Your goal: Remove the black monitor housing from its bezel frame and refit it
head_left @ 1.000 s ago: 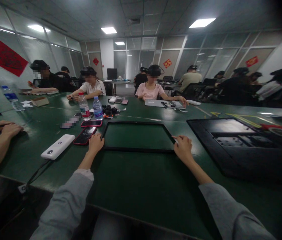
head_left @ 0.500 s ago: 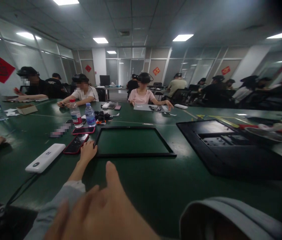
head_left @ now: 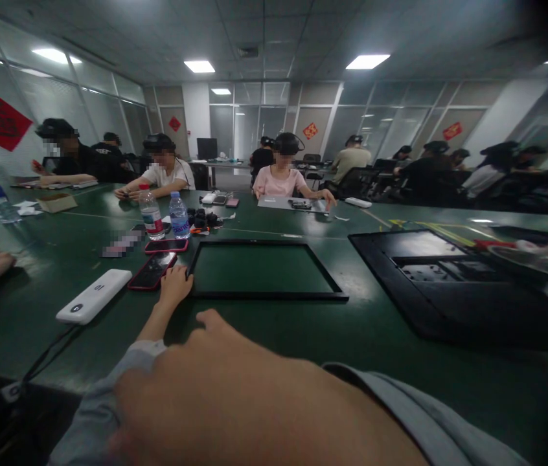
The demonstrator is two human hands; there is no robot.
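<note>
Green tabletop (head_left: 352, 333) bears the black frame (head_left: 269, 296), lying flat — left hand (head_left: 175, 285) at its left edge, grip unclear. Right hand (head_left: 196, 388) hangs close to the camera; whether it holds anything, I cannot tell.

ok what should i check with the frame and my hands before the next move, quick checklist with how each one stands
1. Black frame resting on the green table: ok.
2. Left hand at the frame's near left corner: ok.
3. Left hand's grip firm: cannot tell, the fingertips are too small to judge.
4. Right hand at the frame: not ok, it is up close to the camera, away from the frame's right side.
5. Red-cap bottle and blue-cap bottle upright: ok, both stand beyond the phones.
6. Large black panel apart from the frame: ok, bare table shows between them.
</note>
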